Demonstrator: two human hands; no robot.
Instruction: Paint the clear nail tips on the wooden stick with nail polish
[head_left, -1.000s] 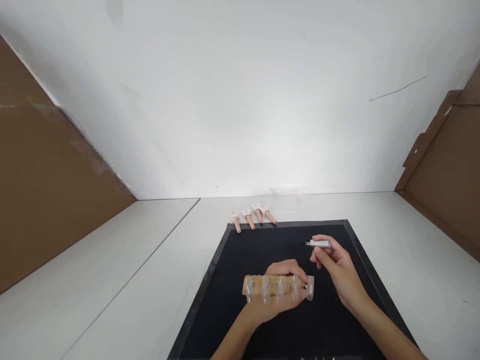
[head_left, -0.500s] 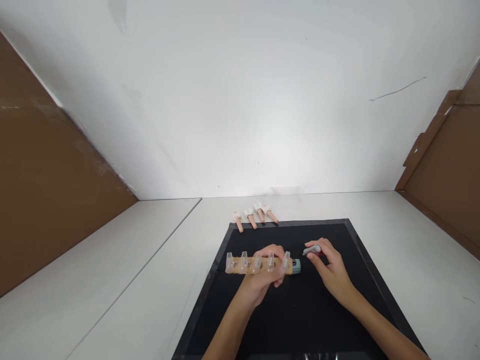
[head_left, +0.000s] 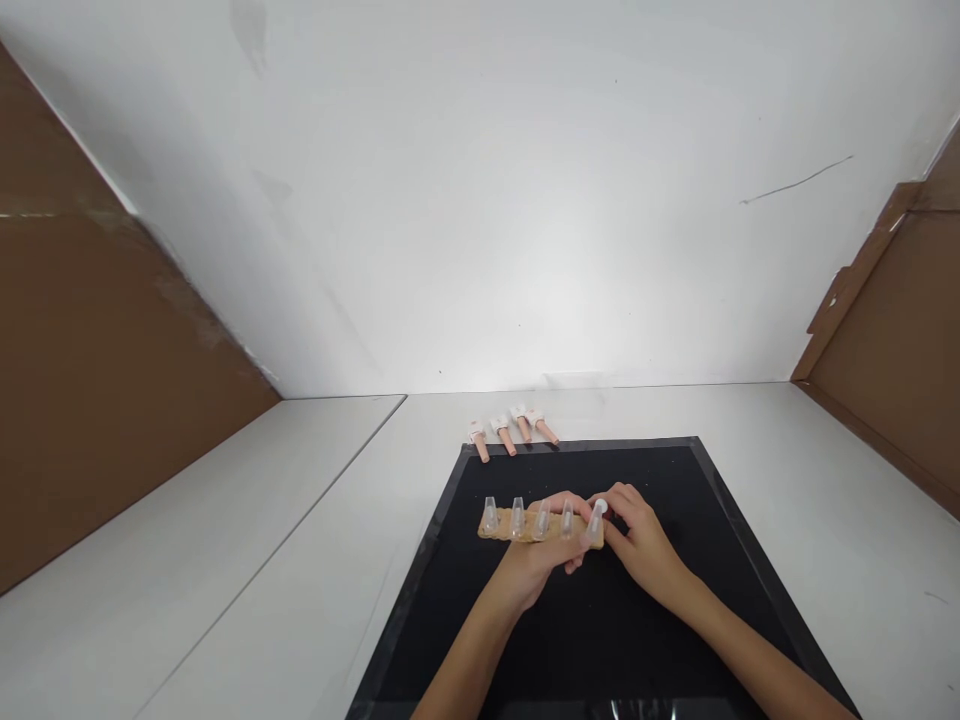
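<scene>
My left hand [head_left: 544,545] is closed around a tan strip [head_left: 504,531] that carries several clear, nail-shaped plastic pieces [head_left: 517,517] standing up along it. My right hand [head_left: 637,530] has its fingers bent around a small grey cap, whose pale round end [head_left: 601,506] shows beside the rightmost clear piece. The two hands meet at the strip's right end. A small teal bottle, seen there a moment earlier, is hidden behind the fingers now.
Several pinkish pegs with white tops [head_left: 503,432] lie at the back edge of the black mat [head_left: 600,620]. White table [head_left: 315,560] surrounds the mat. Brown cardboard walls [head_left: 97,330] stand at both sides, with a white wall [head_left: 487,200] behind.
My right hand has moved left with the grey cap, up to the strip's end. My left hand and the strip have shifted slightly right. The teal bottle has gone from sight.
</scene>
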